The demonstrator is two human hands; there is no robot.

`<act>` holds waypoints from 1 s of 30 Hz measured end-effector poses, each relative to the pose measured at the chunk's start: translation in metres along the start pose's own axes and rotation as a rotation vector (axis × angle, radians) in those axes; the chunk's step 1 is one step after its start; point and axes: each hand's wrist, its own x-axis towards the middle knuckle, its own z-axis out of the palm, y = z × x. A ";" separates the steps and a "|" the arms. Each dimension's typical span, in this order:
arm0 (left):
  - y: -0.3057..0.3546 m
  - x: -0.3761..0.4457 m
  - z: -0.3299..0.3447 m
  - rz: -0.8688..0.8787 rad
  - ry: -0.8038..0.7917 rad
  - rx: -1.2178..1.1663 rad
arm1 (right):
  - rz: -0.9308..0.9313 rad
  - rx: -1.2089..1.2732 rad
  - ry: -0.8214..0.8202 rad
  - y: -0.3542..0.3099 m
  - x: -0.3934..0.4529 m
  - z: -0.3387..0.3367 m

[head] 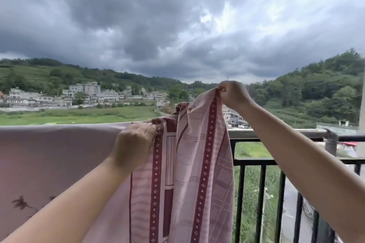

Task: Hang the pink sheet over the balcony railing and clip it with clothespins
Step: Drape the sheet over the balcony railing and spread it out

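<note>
Pink cotton sheet (199, 163) with dark red patterned bands is partly hung: to the left of your left hand (134, 144) it already lies draped flat over the silver metal balcony railing (276, 133), covering the rail there completely. Right of that hand, the rest of the cloth is still bunched and lifted clear of the rail.

Your left hand rests at the top of the railing, its grip narrow, pinching a fold of the sheet at the rail line. Your right hand (233, 93) is raised well above the railing, its grip closed on the upper edge of the sheet, so the patterned end hangs down from it in loose folds in front of the black vertical bars (262, 193).

So the job reads as roughly half done on the draping. Left to do, by my judgement: carry the raised edge over to the right along the bare stretch of railing, lay it across the top, and smooth the gathered folds near your left hand. No clothespins show anywhere, neither on the sheet nor near the railing, so the clipping step has not begun. With dark storm clouds (138, 35) over the hills beyond the railing, wind could tug at the unclipped cloth.
</note>
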 end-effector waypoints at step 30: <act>-0.008 0.118 0.055 -0.345 -0.688 0.347 | -0.380 -0.474 -0.594 0.033 0.074 0.059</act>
